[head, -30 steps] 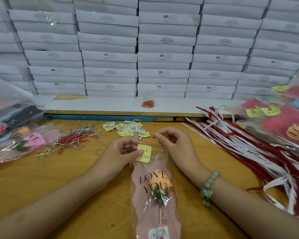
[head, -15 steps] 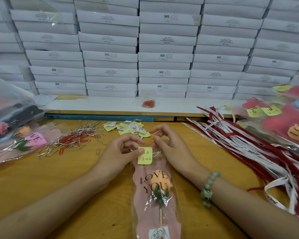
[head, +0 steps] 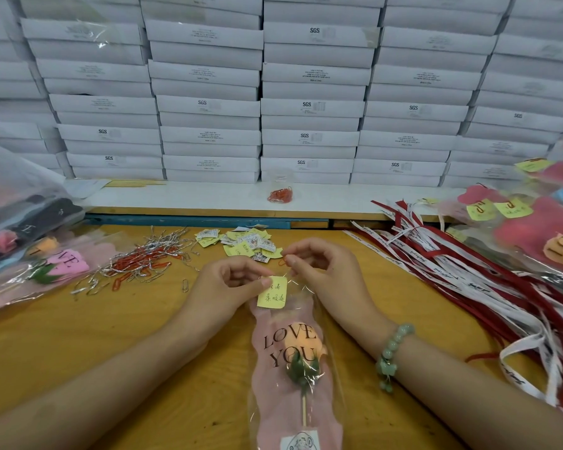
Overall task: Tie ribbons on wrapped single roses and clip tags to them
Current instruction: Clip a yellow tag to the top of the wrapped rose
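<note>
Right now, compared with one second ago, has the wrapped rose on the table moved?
No. The wrapped rose keeps its place relative to the lone paper clip; the left hand pinches the yellow tag at its top.

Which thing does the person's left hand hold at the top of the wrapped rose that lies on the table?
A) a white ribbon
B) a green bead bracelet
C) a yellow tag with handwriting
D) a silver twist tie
C: the left hand pinches the yellow tag at the top edge of the wrapped rose, while the right hand pinches a small red paper clip just above it.
</note>
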`<state>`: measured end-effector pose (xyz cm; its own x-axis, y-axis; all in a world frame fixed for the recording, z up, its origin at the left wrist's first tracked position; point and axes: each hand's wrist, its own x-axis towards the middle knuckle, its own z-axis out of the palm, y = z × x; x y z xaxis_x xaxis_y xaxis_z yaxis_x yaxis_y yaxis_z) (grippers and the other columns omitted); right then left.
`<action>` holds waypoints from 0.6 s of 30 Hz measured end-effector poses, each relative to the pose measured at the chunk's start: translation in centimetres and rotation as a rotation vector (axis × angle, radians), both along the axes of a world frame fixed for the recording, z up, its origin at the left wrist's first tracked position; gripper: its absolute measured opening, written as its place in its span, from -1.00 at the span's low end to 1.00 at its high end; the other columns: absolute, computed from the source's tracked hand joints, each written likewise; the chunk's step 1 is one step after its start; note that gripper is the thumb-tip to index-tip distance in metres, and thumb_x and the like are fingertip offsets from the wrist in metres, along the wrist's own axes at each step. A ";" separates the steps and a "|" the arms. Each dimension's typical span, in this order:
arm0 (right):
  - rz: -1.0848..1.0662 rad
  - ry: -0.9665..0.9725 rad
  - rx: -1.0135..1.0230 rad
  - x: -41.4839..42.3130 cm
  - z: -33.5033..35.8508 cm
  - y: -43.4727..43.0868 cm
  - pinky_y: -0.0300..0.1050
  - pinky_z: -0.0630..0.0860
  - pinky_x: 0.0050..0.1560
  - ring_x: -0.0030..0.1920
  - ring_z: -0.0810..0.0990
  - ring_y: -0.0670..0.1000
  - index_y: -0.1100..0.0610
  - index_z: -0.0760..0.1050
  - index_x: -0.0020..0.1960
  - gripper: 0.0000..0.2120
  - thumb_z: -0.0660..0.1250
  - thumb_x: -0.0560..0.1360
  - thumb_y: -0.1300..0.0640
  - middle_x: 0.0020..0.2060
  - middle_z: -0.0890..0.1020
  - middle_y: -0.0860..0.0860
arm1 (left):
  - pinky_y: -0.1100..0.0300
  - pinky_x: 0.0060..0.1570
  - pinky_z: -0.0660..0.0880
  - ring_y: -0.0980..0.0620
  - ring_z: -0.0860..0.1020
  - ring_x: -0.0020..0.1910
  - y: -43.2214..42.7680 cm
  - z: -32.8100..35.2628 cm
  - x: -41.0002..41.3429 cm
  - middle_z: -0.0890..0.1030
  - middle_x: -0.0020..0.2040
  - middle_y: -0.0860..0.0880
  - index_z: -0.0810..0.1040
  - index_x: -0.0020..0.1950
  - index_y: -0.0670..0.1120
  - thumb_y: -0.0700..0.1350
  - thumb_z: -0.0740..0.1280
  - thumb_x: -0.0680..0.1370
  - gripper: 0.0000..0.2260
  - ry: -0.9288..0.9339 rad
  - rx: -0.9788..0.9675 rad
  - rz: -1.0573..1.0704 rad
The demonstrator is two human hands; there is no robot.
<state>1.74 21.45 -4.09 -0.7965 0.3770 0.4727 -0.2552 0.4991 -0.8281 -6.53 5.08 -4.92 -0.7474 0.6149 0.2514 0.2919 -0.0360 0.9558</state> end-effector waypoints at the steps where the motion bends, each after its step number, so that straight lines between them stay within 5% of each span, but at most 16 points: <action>1: -0.017 -0.007 0.027 0.0 0.0 0.1 -0.19 0.58 -0.04 -0.19 0.64 -0.10 0.09 0.66 0.00 -0.89 0.39 0.52 0.23 -0.22 0.67 -0.03 | 0.28 -0.26 0.55 0.02 0.63 -0.24 0.0 0.1 0.1 0.69 -0.19 -0.10 0.71 -0.13 -0.04 -0.23 0.46 0.46 -0.91 0.008 -0.001 -0.007; 8: 0.118 -0.069 0.089 -0.1 -0.2 -0.1 -0.35 0.46 -0.05 -0.09 0.61 -0.16 0.06 0.60 0.06 -0.82 0.27 0.59 0.27 -0.14 0.62 -0.05 | 0.26 -0.23 0.56 0.01 0.63 -0.23 0.1 0.2 0.2 0.69 -0.20 -0.10 0.71 -0.13 -0.03 -0.23 0.46 0.46 -0.90 0.010 -0.001 -0.012; 13: 0.191 -0.041 -0.046 -0.3 -0.4 -0.2 -0.16 0.57 -0.13 -0.11 0.67 0.04 0.13 0.51 0.03 -0.92 0.33 0.56 0.26 -0.11 0.63 0.05 | 0.22 -0.26 0.55 -0.14 0.59 -0.27 0.1 -0.1 -0.1 0.68 -0.25 -0.11 0.64 -0.09 -0.13 -0.23 0.48 0.45 -0.92 -0.024 0.003 0.011; 18: 0.188 -0.033 -0.092 -0.4 -0.4 0.1 -0.20 0.57 -0.13 -0.17 0.69 0.01 0.13 0.57 -0.05 -0.95 0.40 0.52 0.25 -0.16 0.67 0.08 | 0.25 -0.27 0.55 -0.08 0.60 -0.29 0.1 -0.1 -0.2 0.67 -0.26 -0.09 0.64 -0.12 -0.11 -0.23 0.48 0.44 -0.93 -0.012 -0.009 0.015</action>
